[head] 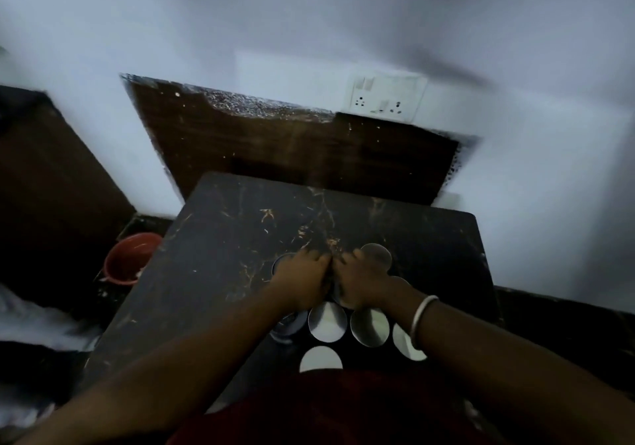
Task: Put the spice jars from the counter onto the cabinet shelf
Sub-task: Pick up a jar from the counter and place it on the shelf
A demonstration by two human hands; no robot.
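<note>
Several spice jars with shiny round steel lids stand in a cluster on the dark marble counter (220, 238), near its front edge. One lid (327, 321) and another (370, 327) show just below my hands, and a further lid (377, 255) lies beyond my right hand. My left hand (302, 281) and right hand (360, 281) rest side by side on top of jars in the middle of the cluster, fingers curled down over them. The jars under my palms are mostly hidden. The frame is blurred.
A brown wooden board (292, 149) leans against the white wall behind the counter. A white switch and socket plate (386, 96) sits on the wall above it. A red bucket (129, 259) stands on the floor at the left. A dark brown cabinet side (51, 187) is at far left.
</note>
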